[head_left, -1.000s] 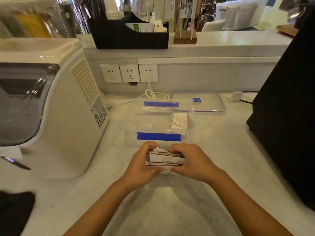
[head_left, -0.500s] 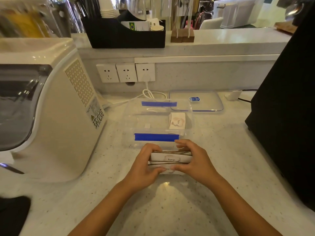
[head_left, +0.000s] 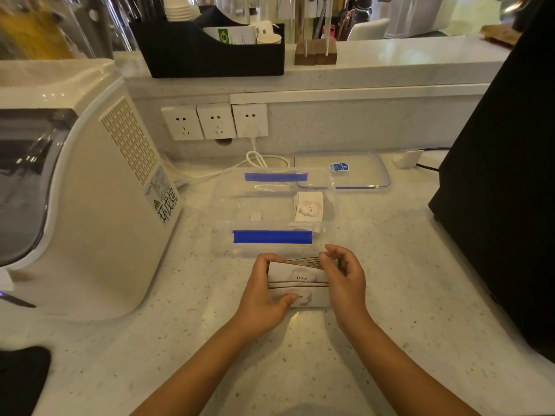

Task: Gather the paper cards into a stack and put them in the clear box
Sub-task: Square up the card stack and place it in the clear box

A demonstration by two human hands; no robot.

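Both hands grip the card stack (head_left: 297, 282) just in front of the clear box (head_left: 228, 217): left hand (head_left: 261, 298) closed on its left end, right hand (head_left: 345, 283) pinching the right end. Thumb hides the lower card's print. More cards (head_left: 309, 207) lie inside the box; count unclear.

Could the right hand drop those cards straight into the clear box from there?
Probably yes. The box stands open just beyond the right hand, its lid set aside, nothing between them.
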